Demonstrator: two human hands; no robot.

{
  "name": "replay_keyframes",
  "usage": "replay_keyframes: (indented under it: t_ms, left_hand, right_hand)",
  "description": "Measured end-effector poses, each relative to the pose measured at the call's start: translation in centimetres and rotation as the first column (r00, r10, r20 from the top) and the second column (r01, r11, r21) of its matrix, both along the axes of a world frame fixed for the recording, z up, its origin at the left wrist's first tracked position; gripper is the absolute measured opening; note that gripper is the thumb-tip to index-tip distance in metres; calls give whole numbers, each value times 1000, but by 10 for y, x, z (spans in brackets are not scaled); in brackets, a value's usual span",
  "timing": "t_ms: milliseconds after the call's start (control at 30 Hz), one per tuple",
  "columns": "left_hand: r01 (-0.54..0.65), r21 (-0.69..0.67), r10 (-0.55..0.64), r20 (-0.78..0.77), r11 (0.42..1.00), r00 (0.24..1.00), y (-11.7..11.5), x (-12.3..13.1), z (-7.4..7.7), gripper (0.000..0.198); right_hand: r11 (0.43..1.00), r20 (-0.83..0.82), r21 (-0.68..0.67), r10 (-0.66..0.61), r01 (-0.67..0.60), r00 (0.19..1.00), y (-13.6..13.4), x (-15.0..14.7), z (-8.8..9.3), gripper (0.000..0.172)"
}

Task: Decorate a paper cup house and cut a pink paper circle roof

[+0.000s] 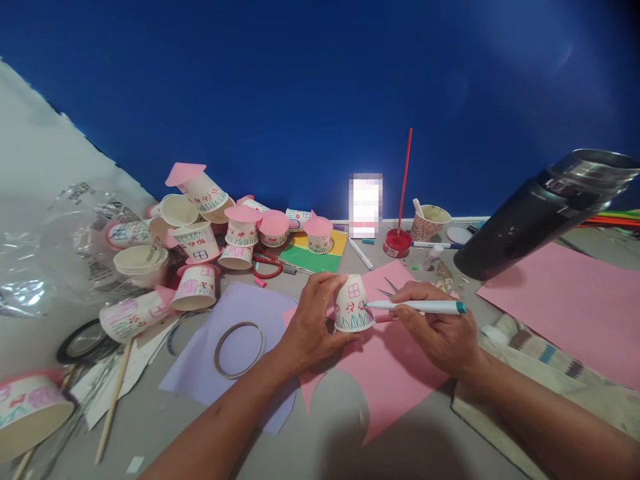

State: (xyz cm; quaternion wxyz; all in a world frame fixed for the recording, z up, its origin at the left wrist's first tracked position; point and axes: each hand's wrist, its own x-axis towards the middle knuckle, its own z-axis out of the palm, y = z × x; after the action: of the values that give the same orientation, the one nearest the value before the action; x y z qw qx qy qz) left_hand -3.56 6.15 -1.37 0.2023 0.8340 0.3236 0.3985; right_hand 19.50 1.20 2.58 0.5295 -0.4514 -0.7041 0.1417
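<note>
While the left hand [316, 321] clasps an upside-down paper cup [354, 308] between thumb and fingers over pink paper [395, 383], the right hand [443, 330] pinches a near-level marker [443, 307], tip pointing left at the cup's flowered right side.

Across our grey worktop [160, 427] we find decorated paper cups [196, 293] bunched at the left, some resting directly on it. Beside them we have a purple sheet [200, 360] and, at the centre, a pink sheet [400, 387] with a rounded cutout showing bare surface. Farther back we see a red pot [397, 244] and a patterned cup [430, 227]; at the right, a dark flask [525, 223] and a patterned cloth [550, 363].
</note>
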Motion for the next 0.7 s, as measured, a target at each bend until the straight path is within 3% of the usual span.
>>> replay_keyframes:
  t_ms: [367, 700]
  left_hand:
    - [8, -15, -8, -10, 1000, 1000, 0, -1, -1, 87]
    - [18, -2, -18, -6, 1000, 1000, -1, 0, -1, 82]
  right_hand:
    - [1000, 3, -31, 3, -3, 1000, 1, 0, -3, 22]
    - [999, 67, 51, 9, -12, 998, 2, 0, -2, 12]
